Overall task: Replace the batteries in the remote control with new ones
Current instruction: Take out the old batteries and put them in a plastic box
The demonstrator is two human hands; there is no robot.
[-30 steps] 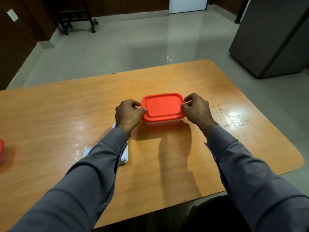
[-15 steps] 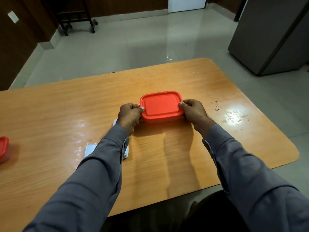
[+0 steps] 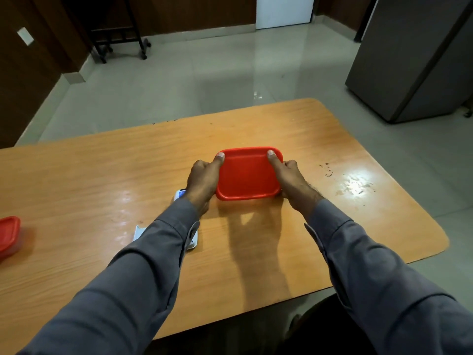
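Box (image 3: 248, 175), red-lidded, was gripped between left hand (image 3: 202, 180) and right hand (image 3: 291, 180), thumbs on lid's far corners; long axis ran hand to hand; remote (image 3: 192, 242) lay under left sleeve.

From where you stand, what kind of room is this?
Probably an office or meeting room, though that is a guess: a large wooden table, a pale tiled floor, dark wood-panelled walls and a grey metal cabinet.
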